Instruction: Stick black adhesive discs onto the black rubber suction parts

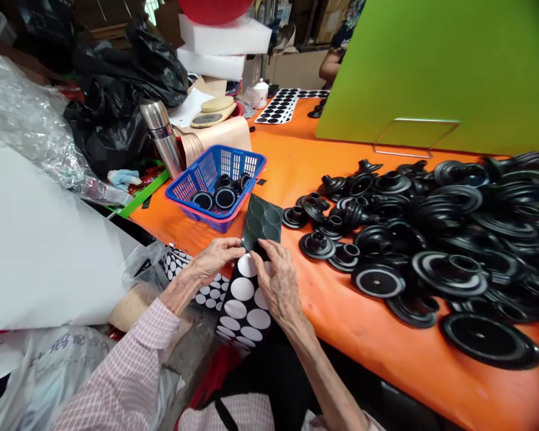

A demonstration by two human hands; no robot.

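A strip of round stickers [241, 289] hangs over the table's front edge, its lower part black with white circles. Its upper end [263, 218], dark with faint round outlines, lies on the orange tabletop. My left hand [215, 260] pinches the strip's left edge where the two parts meet. Across from it, my right hand [278, 281] has its thumb and fingers closed on the strip's right side. The fingertips hide part of the strip between them. Just beyond stands a blue plastic basket [193, 190] with several black round parts [225, 197] in it.
Many black flanged parts [386, 239] are heaped over the right of the orange table [278, 149]. A green board [431, 72] stands behind them. A steel thermos [161, 134] is left of the basket. Another person's arm [330, 66] shows at the back.
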